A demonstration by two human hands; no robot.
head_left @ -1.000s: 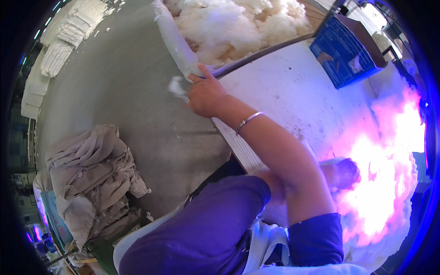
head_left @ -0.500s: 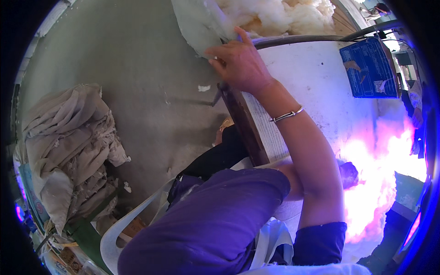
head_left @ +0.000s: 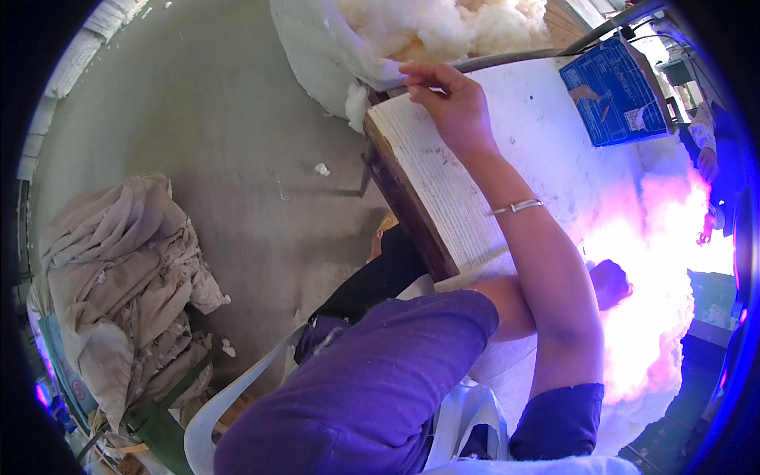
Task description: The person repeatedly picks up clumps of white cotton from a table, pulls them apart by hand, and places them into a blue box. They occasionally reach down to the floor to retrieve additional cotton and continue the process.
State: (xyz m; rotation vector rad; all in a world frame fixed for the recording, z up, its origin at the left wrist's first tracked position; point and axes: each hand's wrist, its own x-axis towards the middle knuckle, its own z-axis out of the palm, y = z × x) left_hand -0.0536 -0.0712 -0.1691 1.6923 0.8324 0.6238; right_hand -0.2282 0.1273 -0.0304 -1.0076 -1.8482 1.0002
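My right arm, with a thin silver bracelet [head_left: 516,207], reaches left across my left arm. Beside a white cloth bag [head_left: 305,47] full of cream fibre stuffing [head_left: 443,32], my right hand [head_left: 455,107] hovers above the table corner. Its thumb and forefinger are apart, and nothing shows between them. My left hand [head_left: 609,285] is closed at the edge of a mass of white fluff [head_left: 653,348]. Strong pink and violet glare washes out that area, so whatever the hand grips is hidden.
The white-topped table [head_left: 522,119] has a dark edge frame. A blue printed box [head_left: 613,91] stands on its far right. A heap of beige cloth [head_left: 127,269] lies at the left, with a fluff scrap [head_left: 321,169] on the floor. Another person's hand [head_left: 707,164] shows at the far right.
My right hand has moved right, away from the bag's cloth edge and over the table corner. The whole view has shifted slightly. My left hand stays by the fluff.
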